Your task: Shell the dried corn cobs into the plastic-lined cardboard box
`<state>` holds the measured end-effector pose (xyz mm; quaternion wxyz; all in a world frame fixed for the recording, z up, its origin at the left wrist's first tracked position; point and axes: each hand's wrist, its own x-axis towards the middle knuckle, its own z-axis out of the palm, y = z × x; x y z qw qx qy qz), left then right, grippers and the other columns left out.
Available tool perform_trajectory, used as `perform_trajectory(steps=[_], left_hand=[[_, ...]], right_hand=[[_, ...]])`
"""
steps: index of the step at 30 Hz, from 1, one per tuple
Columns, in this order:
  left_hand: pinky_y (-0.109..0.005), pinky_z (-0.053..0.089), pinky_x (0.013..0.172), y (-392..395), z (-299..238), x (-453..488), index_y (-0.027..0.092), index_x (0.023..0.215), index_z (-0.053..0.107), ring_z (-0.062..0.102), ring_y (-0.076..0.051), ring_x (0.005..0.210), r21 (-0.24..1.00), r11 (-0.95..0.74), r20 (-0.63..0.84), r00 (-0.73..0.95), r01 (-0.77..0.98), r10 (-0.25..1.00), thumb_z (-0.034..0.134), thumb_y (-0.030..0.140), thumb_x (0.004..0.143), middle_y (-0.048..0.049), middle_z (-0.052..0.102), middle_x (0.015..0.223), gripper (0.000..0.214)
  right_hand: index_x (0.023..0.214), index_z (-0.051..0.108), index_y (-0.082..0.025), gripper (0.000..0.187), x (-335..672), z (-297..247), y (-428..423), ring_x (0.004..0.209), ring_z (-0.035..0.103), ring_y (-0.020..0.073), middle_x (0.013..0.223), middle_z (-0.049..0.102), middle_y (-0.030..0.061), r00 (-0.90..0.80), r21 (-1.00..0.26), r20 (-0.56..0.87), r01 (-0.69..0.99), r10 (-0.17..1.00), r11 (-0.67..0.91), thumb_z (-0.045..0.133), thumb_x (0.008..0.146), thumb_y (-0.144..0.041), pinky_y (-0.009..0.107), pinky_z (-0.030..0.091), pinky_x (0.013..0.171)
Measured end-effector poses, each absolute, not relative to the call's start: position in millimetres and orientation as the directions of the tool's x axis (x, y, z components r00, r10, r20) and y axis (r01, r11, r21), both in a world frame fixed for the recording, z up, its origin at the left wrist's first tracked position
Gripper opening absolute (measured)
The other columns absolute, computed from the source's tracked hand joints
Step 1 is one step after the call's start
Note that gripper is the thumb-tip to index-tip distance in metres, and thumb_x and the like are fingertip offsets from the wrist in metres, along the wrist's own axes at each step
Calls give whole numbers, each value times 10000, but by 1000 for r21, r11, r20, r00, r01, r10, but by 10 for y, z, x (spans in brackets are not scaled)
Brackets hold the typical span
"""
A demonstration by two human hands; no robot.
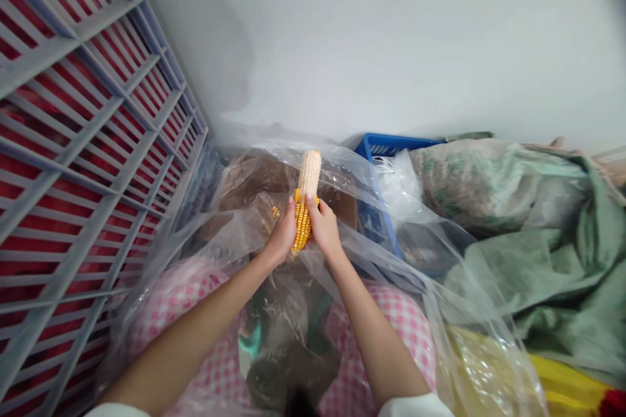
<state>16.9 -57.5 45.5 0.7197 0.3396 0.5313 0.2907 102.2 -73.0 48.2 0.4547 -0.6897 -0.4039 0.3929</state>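
Snugly between both hands (283, 232), a partly bare corncob (302, 214).

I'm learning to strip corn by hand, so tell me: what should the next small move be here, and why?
Perhaps the right hand should press its thumb against the far edge of the yellow kernels: the corn cob is bare beyond that edge and covered on the near side, the thumb lies about there, and the left hand helps hold the cob.
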Motion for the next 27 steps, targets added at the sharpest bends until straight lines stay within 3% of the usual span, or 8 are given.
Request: perform_trajectory(steps=[6, 16, 21, 27], left_hand=[[-255, 376, 307, -582, 466, 160, 162, 986, 564, 486, -146, 307, 815, 579, -551, 260, -37, 793, 226, 538, 847, 0, 541, 439, 524], [-245, 366, 298, -602, 448, 163, 155, 911, 570, 473, -133, 303, 819, 572, -545, 247, -47, 801, 253, 615, 803, 9, 514, 437, 569], [-243, 366, 297, -586, 461, 159, 166, 943, 575, 492, -134, 305, 812, 583, -566, 254, 7, 785, 229, 619, 805, -3, 546, 481, 586], [-259, 376, 299, -565, 433, 149, 163, 1046, 555, 492, -143, 309, 819, 574, -555, 276, 14, 785, 225, 630, 797, -17, 576, 511, 624]], right_hand=[[627, 477, -179, 446, 1015, 454, -738, 516, 417, 104, 570, 493, -13, 385, -948, -133, 220, 913, -231, 357, 776, -581, 215, 301, 483], [605, 465, -186, 468, 1046, 467, -753, 527, 453, 119, 589, 534, 8, 391, -926, -85, 307, 916, -218, 283, 808, -566, 236, 303, 514], [502, 428, -187, 607, 1150, 568, -719, 474, 442, 125, 504, 505, 23, 353, -911, -217, 263, 910, -319, 148, 796, -638, 248, 300, 487], [648, 528, -163, 483, 1130, 567, -715, 557, 453, 110, 634, 568, 9, 330, -919, -175, 283, 928, -274, 424, 712, -630, 221, 329, 524]])
